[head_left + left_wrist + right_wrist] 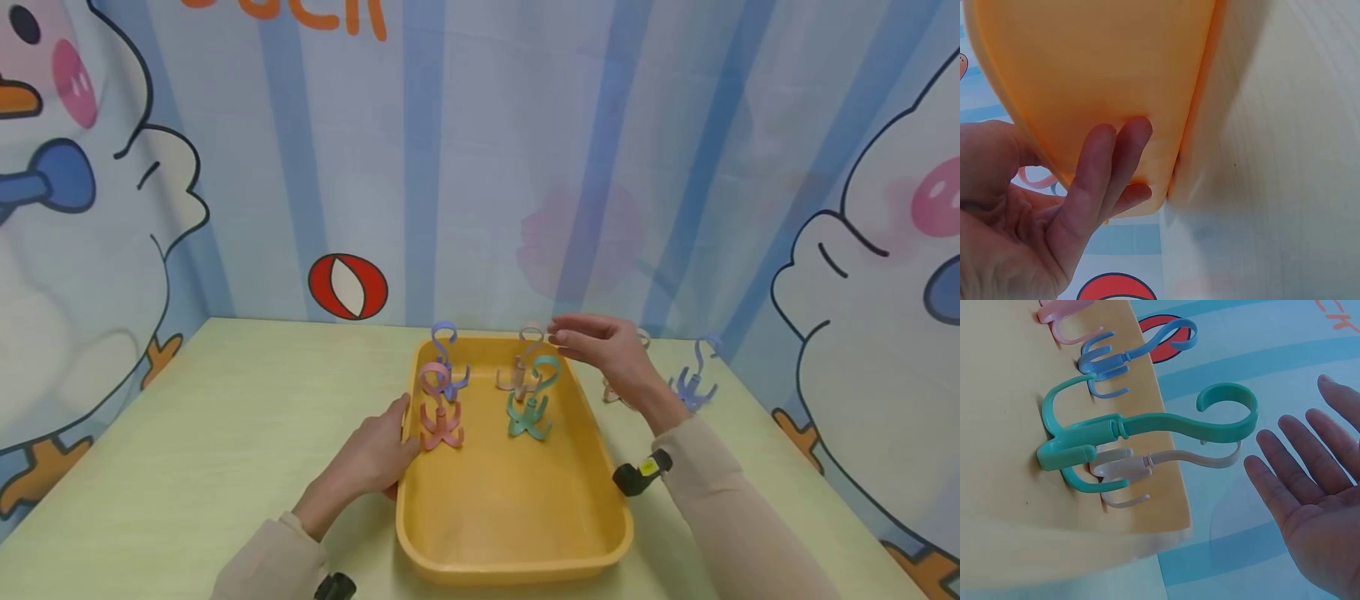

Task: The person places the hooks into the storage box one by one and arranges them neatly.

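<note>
Yellow plastic makes up the tray (517, 517), which stands on the table (262, 400) with four pronged hooks at its far end: a pink hook (442, 427) and a violet-blue hook (448, 379) along the left side, a green hook (529, 417) and a beige hook (518, 379) toward the right, all upright on their bases. The left hand (378, 446) grips the tray's left wall, thumb over the rim and fingers against the outside. The right hand (611, 350) holds nothing; its fingers are extended and apart from the beige hook's curl. To the right of the tray, on the table, are a second violet-blue hook (692, 390) and a second beige hook (611, 392), the latter partly hidden by the right hand. The likeliest mishap is toppling: these hooks look tall for their small bases, so a jerk or tilt from the left hand's hold could tip several at once. The left thumb lies just beside the pink hook, and shifting that grip could push it over. The green and beige hooks stand near each other, so if one fell, their prongs could tangle. A low sweep of the right hand could knock the beige curl inside the tray or catch the half-hidden hook outside it, where the wearer's view is blocked.
</note>
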Available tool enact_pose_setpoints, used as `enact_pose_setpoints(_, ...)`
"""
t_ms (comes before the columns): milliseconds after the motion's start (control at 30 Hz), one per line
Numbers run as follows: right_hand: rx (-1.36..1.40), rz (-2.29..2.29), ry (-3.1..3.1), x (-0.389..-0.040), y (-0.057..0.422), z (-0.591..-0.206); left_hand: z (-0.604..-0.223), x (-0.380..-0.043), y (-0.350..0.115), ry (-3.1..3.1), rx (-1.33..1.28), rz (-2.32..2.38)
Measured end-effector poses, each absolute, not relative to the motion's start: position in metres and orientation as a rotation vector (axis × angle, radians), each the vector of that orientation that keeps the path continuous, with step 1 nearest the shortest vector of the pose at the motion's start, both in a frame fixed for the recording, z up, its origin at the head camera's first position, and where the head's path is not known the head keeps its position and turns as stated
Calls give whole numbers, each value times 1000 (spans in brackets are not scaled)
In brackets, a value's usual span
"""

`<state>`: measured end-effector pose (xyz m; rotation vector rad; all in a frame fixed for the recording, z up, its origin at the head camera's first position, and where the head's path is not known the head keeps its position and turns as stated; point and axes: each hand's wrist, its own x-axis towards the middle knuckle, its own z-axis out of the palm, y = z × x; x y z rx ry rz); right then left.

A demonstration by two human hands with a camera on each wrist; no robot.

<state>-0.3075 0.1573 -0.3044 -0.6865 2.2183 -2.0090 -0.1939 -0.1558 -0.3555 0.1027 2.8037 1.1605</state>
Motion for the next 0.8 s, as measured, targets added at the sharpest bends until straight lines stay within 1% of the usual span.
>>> enact_pose_setpoints(467,-604,-2025,2300,-308,182,-308,-356,-194,-157,2784,109,1188)
enact_pose_setpoints(800,-486,-2089,2374,-310,205,-314,-357,-196,-158,2762,88,1195)
